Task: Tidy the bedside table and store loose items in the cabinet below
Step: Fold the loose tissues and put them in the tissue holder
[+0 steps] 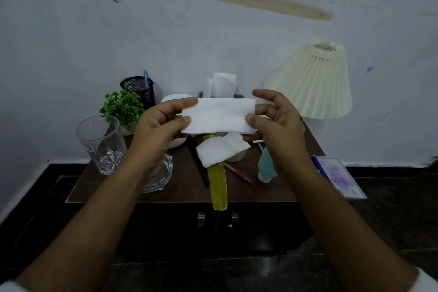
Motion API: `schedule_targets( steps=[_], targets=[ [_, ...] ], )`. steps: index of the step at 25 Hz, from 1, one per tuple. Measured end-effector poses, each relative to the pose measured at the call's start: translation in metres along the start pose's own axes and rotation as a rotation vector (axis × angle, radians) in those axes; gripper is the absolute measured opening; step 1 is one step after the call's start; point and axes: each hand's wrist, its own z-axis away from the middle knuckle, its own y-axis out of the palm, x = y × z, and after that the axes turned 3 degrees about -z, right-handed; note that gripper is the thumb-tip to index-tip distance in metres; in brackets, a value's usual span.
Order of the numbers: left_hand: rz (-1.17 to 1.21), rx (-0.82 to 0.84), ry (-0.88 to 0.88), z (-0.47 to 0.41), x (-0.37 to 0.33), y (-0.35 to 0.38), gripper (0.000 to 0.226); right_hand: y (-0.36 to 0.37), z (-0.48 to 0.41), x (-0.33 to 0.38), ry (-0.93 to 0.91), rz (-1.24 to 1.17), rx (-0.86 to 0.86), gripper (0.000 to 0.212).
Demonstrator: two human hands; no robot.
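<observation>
Both ends of a folded white tissue [219, 115] are pinched above the dark wooden table [187, 193]: the left hand [158, 130] grips its left end, the right hand [277, 125] its right end, thumbs in front. Beneath it on the table lie another tissue [220, 150], a yellow comb [218, 185] (its tip overhangs the front edge), a red pen [237, 174] and a glass tumbler [100, 142]. The cabinet [260, 220] below is closed.

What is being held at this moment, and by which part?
A folded white rectangular paper tissue, held by both hands: the left hand pinches its left end between thumb and fingers, the right hand pinches its right end.
</observation>
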Motion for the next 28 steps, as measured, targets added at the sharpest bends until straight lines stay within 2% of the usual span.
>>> schedule_targets(
  steps=[2,4,6,7,9,11,13,15,17,19,22,25,28],
  targets=[
    [-0.014,-0.015,0.005,-0.001,0.002,-0.002,0.042,-0.003,0.0,0.0,-0.062,0.129,-0.021,0.043],
    [-0.025,-0.027,0.034,-0.001,0.001,-0.001,0.042,-0.005,0.002,-0.001,-0.216,0.38,-0.011,0.046],
    [-0.054,-0.009,0.061,0.001,-0.002,0.004,0.041,-0.002,0.007,-0.003,-0.347,0.59,0.048,0.056],
    [-0.072,0.012,0.072,0.003,-0.003,0.007,0.039,0.001,0.008,-0.004,-0.353,0.623,0.1,0.059],
    [-0.115,0.077,0.096,0.007,-0.005,0.012,0.037,0.009,0.012,-0.008,-0.292,0.624,0.219,0.057],
    [-0.122,0.116,0.121,0.009,-0.005,0.014,0.036,0.015,0.014,-0.012,-0.274,0.635,0.279,0.045],
    [-0.017,0.058,0.099,0.007,-0.005,0.014,0.036,0.017,0.014,-0.015,-0.247,0.574,0.234,0.036],
    [0.17,0.011,-0.038,0.005,-0.002,0.015,0.033,0.018,0.013,-0.015,-0.135,0.373,0.157,0.03],
    [0.187,0.101,-0.181,0.009,0.002,0.021,0.04,0.019,0.011,-0.017,0.011,0.138,0.113,0.024],
    [0.103,0.204,-0.215,0.015,0.007,0.029,0.036,0.021,0.011,-0.018,0.074,0.062,0.111,0.019],
    [0.038,0.12,-0.157,0.014,0.011,0.031,0.025,0.022,0.012,-0.015,0.038,0.111,0.1,0.024],
    [-0.001,0.09,-0.152,0.01,0.014,0.025,0.023,0.018,0.012,-0.014,-0.096,0.25,0.06,0.026],
    [0.004,0.024,-0.12,0.009,0.014,0.026,0.023,0.017,0.009,-0.017,-0.138,0.317,0.177,0.019]
  ],
)
